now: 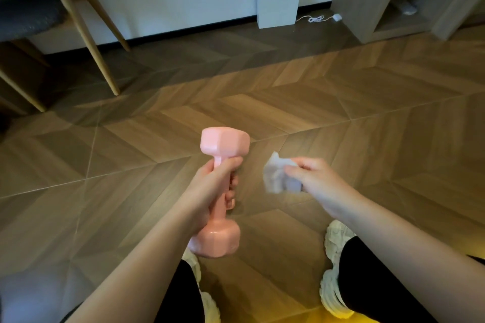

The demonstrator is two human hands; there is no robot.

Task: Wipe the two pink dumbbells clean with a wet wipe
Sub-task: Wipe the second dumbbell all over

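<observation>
Left hand (210,186) fingers wrapped round pink dumbbell (223,144) – upright, tilted slightly – right hand (317,181) pinching crumpled wet wipe (275,178)

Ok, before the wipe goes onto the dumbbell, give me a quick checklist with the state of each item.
1. Left hand grips the dumbbell firmly by its handle: ok.
2. Right hand holds the wipe: ok.
3. Wipe touching the dumbbell: not ok, they are apart.
4. Dumbbell lifted off the floor: ok.
5. Second dumbbell in view: not ok, only one shows.
6. Wipe still wet: cannot tell.
</observation>
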